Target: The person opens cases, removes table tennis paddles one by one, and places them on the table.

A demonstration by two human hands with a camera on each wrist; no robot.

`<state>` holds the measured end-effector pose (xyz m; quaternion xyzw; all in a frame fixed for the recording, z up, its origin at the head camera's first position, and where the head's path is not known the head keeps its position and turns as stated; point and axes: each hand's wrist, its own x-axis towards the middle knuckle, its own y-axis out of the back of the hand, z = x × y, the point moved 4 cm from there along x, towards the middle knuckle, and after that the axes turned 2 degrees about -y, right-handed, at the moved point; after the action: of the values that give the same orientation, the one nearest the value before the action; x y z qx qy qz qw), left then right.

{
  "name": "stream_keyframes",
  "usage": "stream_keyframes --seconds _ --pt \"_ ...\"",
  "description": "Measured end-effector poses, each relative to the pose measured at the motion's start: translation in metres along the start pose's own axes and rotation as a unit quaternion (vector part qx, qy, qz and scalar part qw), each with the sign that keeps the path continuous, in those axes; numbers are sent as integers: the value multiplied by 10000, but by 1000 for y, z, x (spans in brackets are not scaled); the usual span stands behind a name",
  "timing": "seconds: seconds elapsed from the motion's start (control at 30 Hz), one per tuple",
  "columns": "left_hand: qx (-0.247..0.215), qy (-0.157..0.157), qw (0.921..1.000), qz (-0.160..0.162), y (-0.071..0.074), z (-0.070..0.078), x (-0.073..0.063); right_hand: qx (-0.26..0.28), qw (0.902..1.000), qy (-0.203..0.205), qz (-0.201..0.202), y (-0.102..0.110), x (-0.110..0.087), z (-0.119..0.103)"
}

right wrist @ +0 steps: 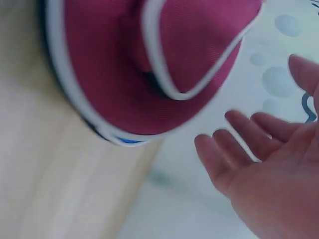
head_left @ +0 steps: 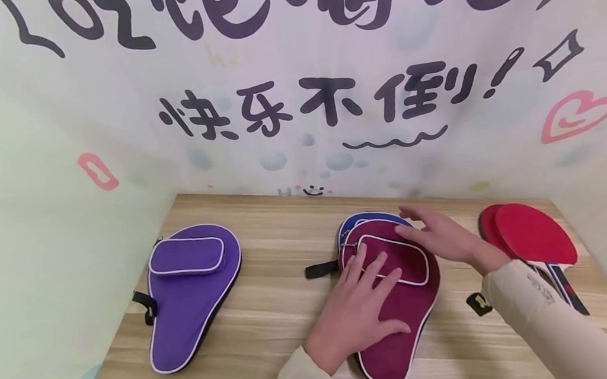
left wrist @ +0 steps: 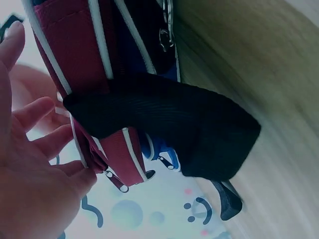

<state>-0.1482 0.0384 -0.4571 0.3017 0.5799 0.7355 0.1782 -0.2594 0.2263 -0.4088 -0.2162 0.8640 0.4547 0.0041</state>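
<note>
the maroon case [head_left: 407, 301] looks like matt cloth.

Wood-grain tabletop [head_left: 278, 346], white backdrop [head_left: 131, 108] with black lettering [head_left: 328, 101]

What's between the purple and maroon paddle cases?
Head view: wood-grain tabletop, with a black strap jutting in beside the maroon paddle case and the left hand partly over the gap.
</note>
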Motion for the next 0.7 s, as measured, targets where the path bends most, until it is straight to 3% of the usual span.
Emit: stream_keyframes --seconds 0.17,0.3,0.53,0.7 --pt "244 94 9991 -335 -6 3 2 -387 9972 419 -490 -2 27 -21" --pt "476 99 9982 -352 -8 5 2 -525 9933 666 -789 -14 44 -33" --pt "627 113 9972 -401 -10 5 3 -633 9902 706 -1023 -37 64 -38" --pt "612 187 9970 -438 -9 3 2 -767 9880 958 -936 -46 72 -39"
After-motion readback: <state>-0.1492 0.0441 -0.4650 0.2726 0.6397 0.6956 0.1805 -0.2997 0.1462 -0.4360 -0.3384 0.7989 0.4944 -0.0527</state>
